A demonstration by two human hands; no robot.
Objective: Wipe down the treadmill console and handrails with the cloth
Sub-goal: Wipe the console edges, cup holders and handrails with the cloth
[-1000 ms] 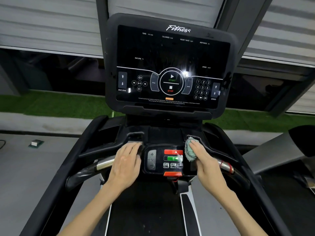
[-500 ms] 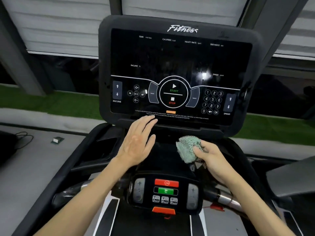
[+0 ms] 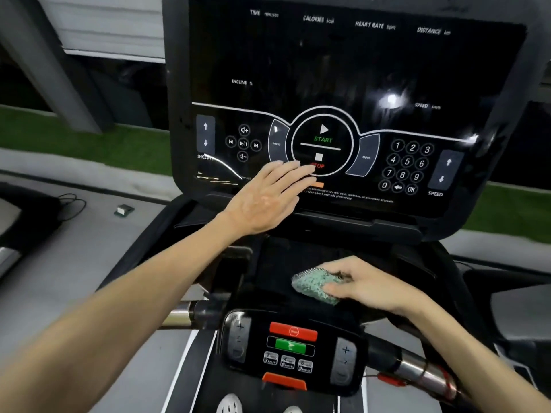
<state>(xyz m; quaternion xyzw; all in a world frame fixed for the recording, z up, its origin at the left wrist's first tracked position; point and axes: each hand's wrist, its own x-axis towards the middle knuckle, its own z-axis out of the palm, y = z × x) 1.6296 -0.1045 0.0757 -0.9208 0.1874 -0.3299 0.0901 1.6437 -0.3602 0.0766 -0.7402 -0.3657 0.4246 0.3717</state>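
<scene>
Big black console (image 3: 343, 70) fills the top of the view, its screen dark, with START and STOP ringed at centre and a number pad to the right. Below it sits a dark tray (image 3: 274, 263), and nearer still a control pad (image 3: 293, 350) with a red bar above a green one. A steel handrail (image 3: 417, 369) runs out to the right of that pad, and its twin (image 3: 179, 315) peeks out on the left.

The left hand (image 3: 268, 198) is stretched flat, fingers straight and together, tips right by the STOP mark on the console's lower edge. The right hand (image 3: 366, 286) is down on the tray, fingers curled over the bunched green cloth (image 3: 313, 286) and holding it against the dark surface. Off left, a small green block (image 3: 123, 210) lies on the grey floor (image 3: 89, 248).
</scene>
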